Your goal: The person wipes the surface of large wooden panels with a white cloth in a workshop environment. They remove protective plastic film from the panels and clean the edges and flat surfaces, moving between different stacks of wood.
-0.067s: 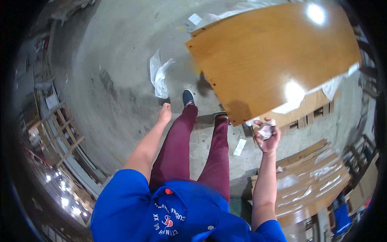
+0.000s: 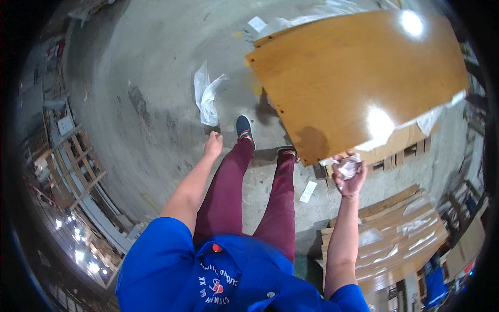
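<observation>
My right hand [image 2: 352,178] is curled around a crumpled pale pinkish wad [image 2: 349,167] that looks like cloth. It is held by the near corner of a stack topped by a large glossy orange-brown wooden panel [image 2: 358,78]. Small dark holes run along the panel's left edge. My left hand [image 2: 213,145] hangs in front of my left leg, its fingers curled in a loose fist. Nothing shows in it. Beyond that hand, a torn white plastic sheet [image 2: 208,106] lies on the concrete floor.
Wrapping and cardboard [image 2: 400,136] stick out beneath the panel. At my right stands a lower stack of wood-grain boards [image 2: 384,244] with plastic strips on top. A white paper slip [image 2: 308,192] lies near my right foot. Wooden frames [image 2: 80,161] stand along the left side.
The panel and its stack sit slightly farther right and lower in the view. My right hand, still around the wad, has shifted a little right. My left hand has barely moved.
</observation>
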{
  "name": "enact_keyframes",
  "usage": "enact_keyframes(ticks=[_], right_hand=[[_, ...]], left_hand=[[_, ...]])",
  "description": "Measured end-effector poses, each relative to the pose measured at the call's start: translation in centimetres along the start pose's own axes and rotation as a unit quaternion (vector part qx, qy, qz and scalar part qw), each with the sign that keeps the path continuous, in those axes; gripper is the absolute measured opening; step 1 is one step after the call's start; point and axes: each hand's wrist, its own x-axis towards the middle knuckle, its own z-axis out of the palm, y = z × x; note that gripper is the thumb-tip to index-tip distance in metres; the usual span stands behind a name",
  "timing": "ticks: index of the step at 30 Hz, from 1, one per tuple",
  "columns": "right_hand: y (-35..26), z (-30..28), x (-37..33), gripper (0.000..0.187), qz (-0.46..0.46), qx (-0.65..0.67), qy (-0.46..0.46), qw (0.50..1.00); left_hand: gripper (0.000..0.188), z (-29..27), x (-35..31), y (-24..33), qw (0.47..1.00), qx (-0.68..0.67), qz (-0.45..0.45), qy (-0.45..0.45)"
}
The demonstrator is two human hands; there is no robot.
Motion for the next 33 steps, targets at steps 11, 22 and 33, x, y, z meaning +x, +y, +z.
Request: enact_keyframes(ticks=[11, 22, 33], right_hand=[[2.2, 1.8, 11.5, 0.055, 0.023, -0.022, -0.184, 0.982], [2.7, 0.2, 13.5, 0.037, 0.014, 0.022, -0.24, 0.971], [1.5, -1.6, 11.1, 0.047, 0.009, 0.041, -0.181, 0.983]], left_hand=[[0.077, 4.7, 19.8, -11.6, 0.981, -0.045, -0.179, 0.055], [0.046, 12.5, 31.8, -19.1, 0.975, -0.066, -0.199, -0.071], [0.031, 5.8, 8.2, 10.5, 0.71, -0.684, -0.079, -0.149]])
